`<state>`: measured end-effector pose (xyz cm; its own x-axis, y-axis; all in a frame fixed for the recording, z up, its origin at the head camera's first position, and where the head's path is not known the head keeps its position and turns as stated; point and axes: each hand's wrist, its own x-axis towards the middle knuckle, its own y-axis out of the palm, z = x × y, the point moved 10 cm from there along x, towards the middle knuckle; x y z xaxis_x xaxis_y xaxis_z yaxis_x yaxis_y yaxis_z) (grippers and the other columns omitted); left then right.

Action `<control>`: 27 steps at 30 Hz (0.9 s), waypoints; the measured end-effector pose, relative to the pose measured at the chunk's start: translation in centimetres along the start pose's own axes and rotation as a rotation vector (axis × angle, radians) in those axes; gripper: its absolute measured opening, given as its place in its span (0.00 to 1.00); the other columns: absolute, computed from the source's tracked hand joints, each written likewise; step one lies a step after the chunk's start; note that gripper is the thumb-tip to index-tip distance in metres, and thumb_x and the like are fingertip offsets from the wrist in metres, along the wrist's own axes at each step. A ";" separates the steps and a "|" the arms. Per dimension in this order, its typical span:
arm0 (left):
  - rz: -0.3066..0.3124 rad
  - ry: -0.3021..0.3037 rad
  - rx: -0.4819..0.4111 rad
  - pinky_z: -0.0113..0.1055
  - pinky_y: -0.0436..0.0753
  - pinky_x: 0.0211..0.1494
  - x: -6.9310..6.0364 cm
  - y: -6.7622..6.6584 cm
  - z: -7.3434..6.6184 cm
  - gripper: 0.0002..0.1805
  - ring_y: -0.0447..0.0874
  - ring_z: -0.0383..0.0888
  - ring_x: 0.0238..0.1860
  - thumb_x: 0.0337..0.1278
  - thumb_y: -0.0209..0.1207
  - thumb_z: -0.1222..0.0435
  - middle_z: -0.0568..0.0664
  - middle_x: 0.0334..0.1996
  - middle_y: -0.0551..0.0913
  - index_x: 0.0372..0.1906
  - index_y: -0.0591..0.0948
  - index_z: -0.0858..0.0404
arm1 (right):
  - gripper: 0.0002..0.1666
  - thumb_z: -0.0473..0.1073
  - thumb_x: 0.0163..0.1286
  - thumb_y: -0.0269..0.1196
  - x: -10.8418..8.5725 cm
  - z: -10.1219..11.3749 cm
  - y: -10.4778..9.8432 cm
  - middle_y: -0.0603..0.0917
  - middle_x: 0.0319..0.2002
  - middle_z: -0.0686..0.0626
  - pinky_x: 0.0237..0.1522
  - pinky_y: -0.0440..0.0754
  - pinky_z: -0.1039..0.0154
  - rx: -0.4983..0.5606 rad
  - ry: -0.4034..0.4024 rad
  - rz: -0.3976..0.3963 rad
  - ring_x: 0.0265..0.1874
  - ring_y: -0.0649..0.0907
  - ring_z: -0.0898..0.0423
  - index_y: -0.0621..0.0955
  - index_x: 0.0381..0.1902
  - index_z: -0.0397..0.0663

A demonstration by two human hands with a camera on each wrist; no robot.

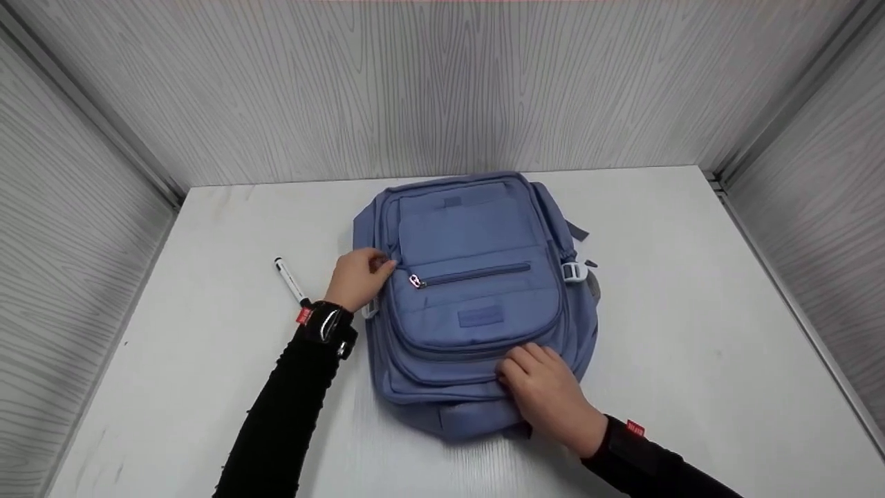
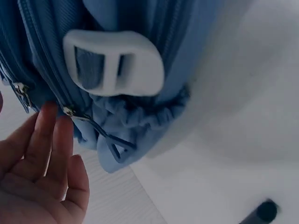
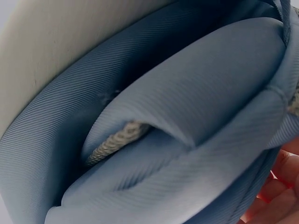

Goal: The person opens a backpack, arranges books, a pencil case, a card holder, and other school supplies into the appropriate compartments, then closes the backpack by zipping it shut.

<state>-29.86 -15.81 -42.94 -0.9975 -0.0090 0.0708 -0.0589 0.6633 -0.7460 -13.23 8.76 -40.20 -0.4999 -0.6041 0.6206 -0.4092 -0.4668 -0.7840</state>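
A blue backpack [image 1: 477, 235] lies front side up on the white table. My left hand [image 1: 359, 278] is at its left edge, near the front pocket zipper. In the left wrist view, the left hand's fingers [image 2: 42, 149] are extended, their tips beside a metal zipper pull [image 2: 69, 111]; a second zipper pull [image 2: 21, 88] hangs farther left. My right hand [image 1: 546, 387] grips the fabric at the lower right of the backpack, fingers curled. Blue folds [image 3: 196, 79] fill most of the right wrist view, with part of that hand [image 3: 280, 191] showing at the right edge.
A white marker with a black cap [image 1: 290, 280] lies left of the backpack, beside the left wrist. White side buckles [image 1: 574, 272] sit on the backpack's sides. Grey wood-grain panels [image 1: 442, 90] enclose the table [image 1: 691, 332] at the back and both sides.
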 end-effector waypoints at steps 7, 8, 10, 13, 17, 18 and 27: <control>-0.095 -0.089 -0.017 0.47 0.82 0.45 0.2 -0.5 0.0 0.15 0.85 0.59 0.38 0.61 0.63 0.65 0.66 0.35 0.86 0.45 0.84 0.76 | 0.05 0.38 0.63 0.65 0.1 0.1 0.2 0.77 0.29 0.53 0.29 0.72 0.62 0.008 0.005 0.008 0.29 0.75 0.56 0.78 0.31 0.47; -0.108 -0.093 -0.029 0.47 0.83 0.45 0.1 -0.7 0.1 0.14 0.85 0.59 0.38 0.60 0.63 0.66 0.66 0.35 0.86 0.43 0.84 0.76 | 0.05 0.38 0.63 0.65 0.1 0.1 0.2 0.77 0.29 0.53 0.29 0.71 0.62 0.006 0.008 0.012 0.29 0.75 0.56 0.78 0.31 0.47; -0.132 -0.094 -0.051 0.46 0.83 0.45 -0.1 -1.0 0.3 0.12 0.85 0.59 0.38 0.58 0.64 0.68 0.66 0.34 0.86 0.40 0.84 0.75 | 0.06 0.38 0.63 0.66 0.1 0.1 0.3 0.77 0.29 0.53 0.29 0.71 0.62 0.005 0.013 0.020 0.29 0.75 0.56 0.78 0.31 0.48; -0.156 -0.077 -0.079 0.45 0.82 0.45 -0.9 -1.5 0.5 0.10 0.84 0.59 0.38 0.56 0.64 0.69 0.65 0.34 0.85 0.37 0.83 0.74 | 0.06 0.39 0.63 0.66 0.0 0.0 0.4 0.77 0.29 0.53 0.29 0.71 0.63 -0.001 0.019 0.033 0.29 0.75 0.56 0.77 0.31 0.49; -0.208 -0.026 -0.109 0.41 0.81 0.41 -2.6 -2.1 0.7 0.06 0.85 0.56 0.34 0.53 0.66 0.71 0.63 0.31 0.86 0.32 0.82 0.72 | 0.06 0.39 0.63 0.66 0.0 0.0 0.4 0.77 0.29 0.53 0.29 0.71 0.63 -0.004 0.021 0.030 0.29 0.75 0.56 0.78 0.31 0.48; -0.212 -0.009 -0.106 0.40 0.81 0.39 -3.1 -2.1 0.6 0.05 0.85 0.55 0.33 0.53 0.67 0.72 0.62 0.30 0.86 0.31 0.82 0.71 | 0.06 0.39 0.63 0.66 0.0 0.0 0.3 0.77 0.28 0.53 0.28 0.71 0.63 -0.004 0.022 0.025 0.29 0.75 0.56 0.78 0.30 0.48; -0.138 0.099 -0.071 0.34 0.80 0.35 -9.2 -0.8 -1.9 0.05 0.82 0.44 0.30 0.52 0.67 0.75 0.53 0.27 0.86 0.28 0.82 0.65 | 0.05 0.39 0.63 0.65 -0.1 -0.1 0.0 0.77 0.29 0.53 0.27 0.71 0.63 -0.011 0.013 -0.001 0.28 0.75 0.56 0.78 0.30 0.47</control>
<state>-20.60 -14.83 -41.68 -0.9711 -0.0317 0.2366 -0.1880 0.7123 -0.6763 -13.28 8.85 -40.26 -0.5092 -0.5949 0.6219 -0.4180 -0.4608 -0.7829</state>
